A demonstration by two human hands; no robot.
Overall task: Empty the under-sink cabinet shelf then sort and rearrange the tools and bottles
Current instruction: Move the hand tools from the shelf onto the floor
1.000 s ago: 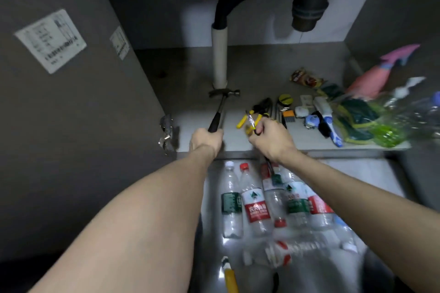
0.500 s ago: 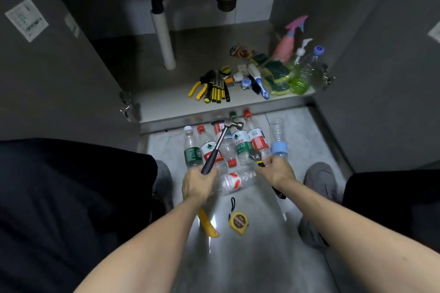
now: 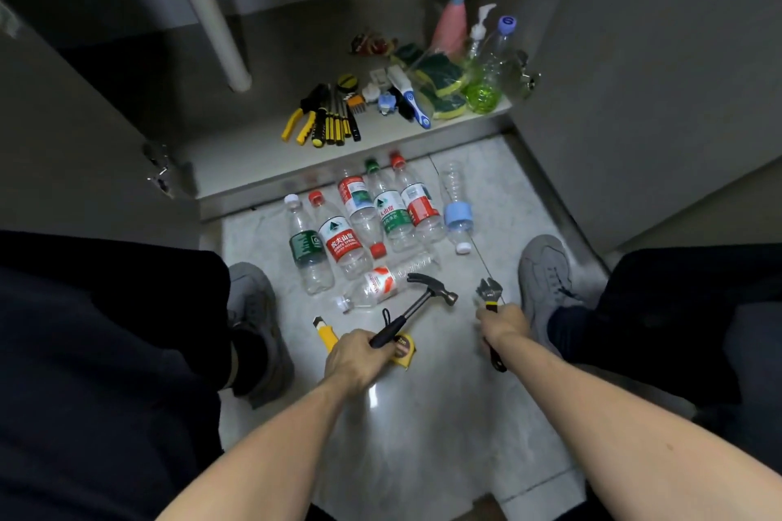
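Note:
My left hand (image 3: pixel 355 357) grips the black handle of a claw hammer (image 3: pixel 423 302), whose head hangs low over the floor tiles. My right hand (image 3: pixel 503 324) holds an adjustable wrench (image 3: pixel 490 293) with its jaw pointing away from me. Several empty plastic water bottles (image 3: pixel 368 224) lie side by side on the floor in front of the cabinet. On the cabinet shelf (image 3: pixel 254 156) lie yellow-handled pliers and screwdrivers (image 3: pixel 326 121), a brush (image 3: pixel 412 99), sponges (image 3: pixel 440 87) and spray bottles (image 3: pixel 457 13).
A yellow tape measure (image 3: pixel 404 347) and a yellow utility knife (image 3: pixel 325 332) lie on the floor under my left hand. My shoes (image 3: pixel 546 279) and knees flank the tiles. Both cabinet doors stand open. A white drain pipe (image 3: pixel 216 30) rises from the shelf.
Both hands have come back from the shelf to the floor near me, carrying the hammer and the wrench. The view has tilted down and back.

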